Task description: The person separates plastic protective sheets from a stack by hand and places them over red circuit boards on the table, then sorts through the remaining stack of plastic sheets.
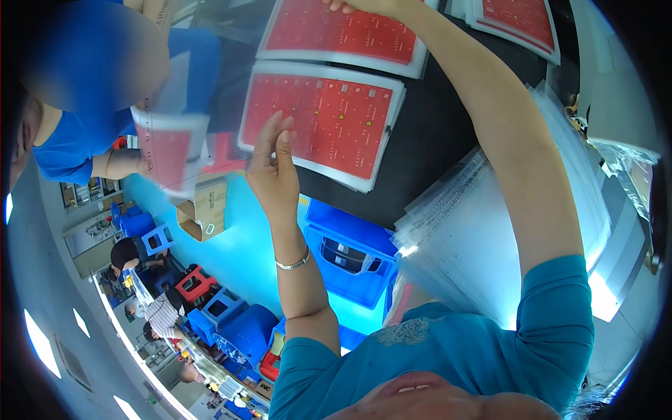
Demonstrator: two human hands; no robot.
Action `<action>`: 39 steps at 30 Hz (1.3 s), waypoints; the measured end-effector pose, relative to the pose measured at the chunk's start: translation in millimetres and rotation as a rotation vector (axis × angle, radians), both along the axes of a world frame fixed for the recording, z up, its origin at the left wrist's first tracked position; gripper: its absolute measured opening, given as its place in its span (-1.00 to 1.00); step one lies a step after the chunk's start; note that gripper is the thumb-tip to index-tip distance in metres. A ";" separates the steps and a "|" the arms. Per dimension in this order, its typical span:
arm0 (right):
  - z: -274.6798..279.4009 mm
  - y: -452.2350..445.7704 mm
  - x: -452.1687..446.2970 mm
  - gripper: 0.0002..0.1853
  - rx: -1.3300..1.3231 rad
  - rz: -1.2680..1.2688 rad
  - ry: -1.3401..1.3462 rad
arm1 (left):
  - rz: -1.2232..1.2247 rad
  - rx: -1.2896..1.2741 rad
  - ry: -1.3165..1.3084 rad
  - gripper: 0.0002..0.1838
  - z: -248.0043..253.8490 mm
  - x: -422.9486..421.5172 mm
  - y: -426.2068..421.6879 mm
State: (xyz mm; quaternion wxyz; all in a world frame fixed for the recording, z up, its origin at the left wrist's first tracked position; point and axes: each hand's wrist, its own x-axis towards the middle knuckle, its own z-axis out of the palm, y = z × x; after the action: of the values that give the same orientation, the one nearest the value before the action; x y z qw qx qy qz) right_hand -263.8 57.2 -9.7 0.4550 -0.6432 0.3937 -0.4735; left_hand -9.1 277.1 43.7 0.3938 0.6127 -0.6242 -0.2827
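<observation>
Red printed sheets with white borders lie in two stacks on a black surface, a nearer stack (329, 126) and a farther one (350, 31). My left hand (273, 168), with a bracelet on its wrist, is raised over the nearer stack's left edge. Its thumb and fingers are closed on the edge of a clear sheet (227, 91) that spreads toward the upper left. My right hand (360, 5) is over the farther stack at the top edge, partly cut off, its fingers bent and seemingly on the same clear sheet.
Clear sheets (483, 231) fan out under my right arm. Another red stack (518, 24) is at the top right. A co-worker in blue (77, 150) is at the left. Below are a cardboard box (210, 206) and blue bins (350, 280); stools and seated people are farther off.
</observation>
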 end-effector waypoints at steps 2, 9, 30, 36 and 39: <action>1.0 1.3 -1.7 -0.83 0.019 -0.009 -0.001 | 0.002 -0.050 -0.009 -0.70 -3.7 0.4 -1.3; 8.6 5.8 -1.4 -0.82 0.015 -0.029 0.045 | -0.003 -0.049 -0.022 -0.70 -3.5 0.8 -0.1; -34.9 -4.1 -2.3 -0.83 -0.409 -0.393 0.426 | -0.024 -0.061 -0.054 -0.70 -2.6 -1.1 -2.5; -28.2 4.9 -5.6 -0.79 -0.324 -0.424 0.575 | 0.002 -0.044 -0.036 -0.69 -0.3 -3.8 1.1; -19.3 14.0 -3.9 -0.77 -0.383 -0.496 0.719 | 0.078 -0.046 0.020 -0.68 0.3 -6.0 17.5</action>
State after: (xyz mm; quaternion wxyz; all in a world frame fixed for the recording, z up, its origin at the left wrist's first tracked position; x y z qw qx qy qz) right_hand -267.7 71.3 -29.0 0.0364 -0.7252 0.5734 -0.3794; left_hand -15.1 294.6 44.0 0.4247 0.6246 -0.6020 -0.2590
